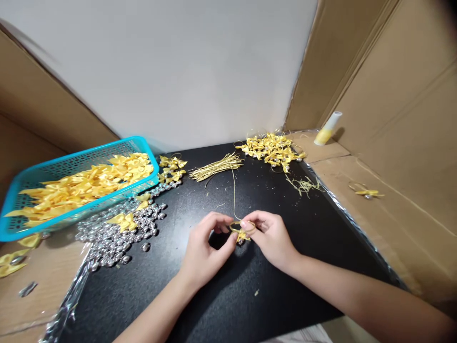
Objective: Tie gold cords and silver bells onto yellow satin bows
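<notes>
Both hands meet over the middle of the black table top [250, 286]. My left hand [207, 245] and my right hand [267, 236] pinch a small yellow ribbon bow [243, 234] with a silver bead under it. A thin gold cord [234, 195] is looped round the bow and its free end runs away from me across the table. Fingers of both hands are closed on the bow and the loop.
A turquoise basket [46, 171] full of yellow bows stands at the left. Several silver beads [117, 233] lie beside it. A bundle of gold cords [216, 166] and a heap of tied bows [273, 150] lie further back. Cardboard walls surround the table; a white-yellow tube [328, 128] leans at the right.
</notes>
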A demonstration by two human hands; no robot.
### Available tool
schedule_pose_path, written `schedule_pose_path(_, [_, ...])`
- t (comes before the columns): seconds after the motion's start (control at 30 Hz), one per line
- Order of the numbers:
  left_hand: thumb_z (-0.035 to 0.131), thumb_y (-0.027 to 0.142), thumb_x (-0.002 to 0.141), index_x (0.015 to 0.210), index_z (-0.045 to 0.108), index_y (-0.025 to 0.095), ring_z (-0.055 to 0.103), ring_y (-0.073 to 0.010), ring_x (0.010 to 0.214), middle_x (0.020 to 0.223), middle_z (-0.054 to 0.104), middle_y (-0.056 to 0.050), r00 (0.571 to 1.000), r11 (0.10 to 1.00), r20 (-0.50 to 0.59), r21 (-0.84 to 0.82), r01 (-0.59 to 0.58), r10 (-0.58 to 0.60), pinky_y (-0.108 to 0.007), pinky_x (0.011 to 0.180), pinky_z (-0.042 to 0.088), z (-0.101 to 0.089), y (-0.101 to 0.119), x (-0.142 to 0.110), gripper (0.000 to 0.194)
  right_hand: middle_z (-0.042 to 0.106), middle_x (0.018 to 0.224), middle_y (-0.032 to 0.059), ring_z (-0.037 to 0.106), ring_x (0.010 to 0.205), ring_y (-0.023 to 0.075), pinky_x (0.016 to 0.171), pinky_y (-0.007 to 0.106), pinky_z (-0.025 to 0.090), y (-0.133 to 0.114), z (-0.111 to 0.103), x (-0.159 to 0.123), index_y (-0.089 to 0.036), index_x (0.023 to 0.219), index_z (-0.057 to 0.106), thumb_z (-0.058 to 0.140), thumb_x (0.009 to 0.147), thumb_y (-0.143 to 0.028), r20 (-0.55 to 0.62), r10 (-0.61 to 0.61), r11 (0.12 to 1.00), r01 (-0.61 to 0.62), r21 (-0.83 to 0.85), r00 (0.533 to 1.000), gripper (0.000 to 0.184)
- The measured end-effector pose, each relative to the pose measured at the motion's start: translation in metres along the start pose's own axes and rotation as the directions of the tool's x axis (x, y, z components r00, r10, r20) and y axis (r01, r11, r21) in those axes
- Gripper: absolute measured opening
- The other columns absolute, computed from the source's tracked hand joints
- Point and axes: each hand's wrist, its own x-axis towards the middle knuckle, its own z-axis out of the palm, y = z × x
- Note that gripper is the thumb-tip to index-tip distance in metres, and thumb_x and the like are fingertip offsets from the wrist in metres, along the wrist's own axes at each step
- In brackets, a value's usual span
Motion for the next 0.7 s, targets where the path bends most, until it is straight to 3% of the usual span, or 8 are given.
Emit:
schedule_pose_path(0.03, [0.063, 0.021, 0.081, 0.082, 0.062, 0.018, 0.058, -0.0155, 0.065, 0.073, 0.063, -0.002, 1.0, 1.0, 0.021, -0.006, 0.003, -0.003, -0.027, 0.062, 0.047, 0.0, 0.002, 0.001, 0.003, 0.067, 0.064, 0.0031, 0.062, 0.059, 0.0139, 0.058, 0.025, 0.05, -0.001, 0.001, -0.001, -0.015, 0.072, 0.068, 0.068, 0.078, -0.033, 0.024, -0.002, 1.0, 0.002, 0.002, 1.0, 0.02])
schedule_pose_path(0.13, [0.056, 0.025, 0.088, 0.07, 0.06, 0.018, 0.055, -0.014, 0.06, 0.065, 0.061, -0.001, 0.998, 1.0, 0.058, -0.023, 0.001, 0.0, -0.025, 0.059, 0.042, 0.001, 0.004, 0.0, 0.019, 0.067, 0.063, 0.0028, 0.062, 0.06, 0.0138, 0.059, 0.025, 0.051, -0.004, 0.003, -0.004, -0.015, 0.071, 0.069, 0.071, 0.075, -0.032, 0.066, 0.005, 1.0, -0.005, -0.005, 0.998, 0.018])
schedule_pose_path(0.4, [0.049, 0.023, 0.091, 0.068, 0.059, 0.018, 0.056, -0.0147, 0.061, 0.065, 0.061, -0.001, 1.0, 0.997, 0.026, -0.082, 0.007, -0.005, -0.025, 0.061, 0.041, -0.001, 0.002, -0.002, 0.025, 0.069, 0.063, 0.0027, 0.063, 0.055, 0.0124, 0.053, 0.023, 0.054, -0.009, 0.006, -0.008, -0.016, 0.07, 0.072, 0.069, 0.076, -0.033, 0.041, 0.045, 0.989, -0.05, 0.139, 0.998, 0.019])
schedule_pose_path(0.6, [0.049, 0.024, 0.092, 0.066, 0.058, 0.018, 0.054, -0.0137, 0.058, 0.062, 0.06, -0.001, 1.0, 0.992, 0.005, -0.125, 0.02, -0.019, -0.024, 0.058, 0.041, 0.0, 0.008, -0.003, 0.028, 0.069, 0.065, 0.0036, 0.064, 0.059, 0.0136, 0.052, 0.022, 0.053, -0.008, 0.004, -0.01, -0.017, 0.07, 0.074, 0.067, 0.077, -0.025, 0.034, 0.015, 0.995, -0.018, 0.102, 0.999, 0.013])
schedule_pose_path(0.7, [0.05, 0.022, 0.091, 0.067, 0.059, 0.019, 0.054, -0.0133, 0.056, 0.062, 0.06, 0.0, 0.999, 0.992, -0.033, -0.122, -0.012, 0.008, -0.024, 0.055, 0.041, 0.002, 0.009, -0.005, 0.027, 0.07, 0.065, 0.0042, 0.063, 0.058, 0.014, 0.052, 0.024, 0.051, -0.011, 0.003, -0.013, -0.017, 0.07, 0.075, 0.066, 0.079, -0.022, 0.02, -0.071, 0.997, 0.071, 0.003, 0.997, 0.013])
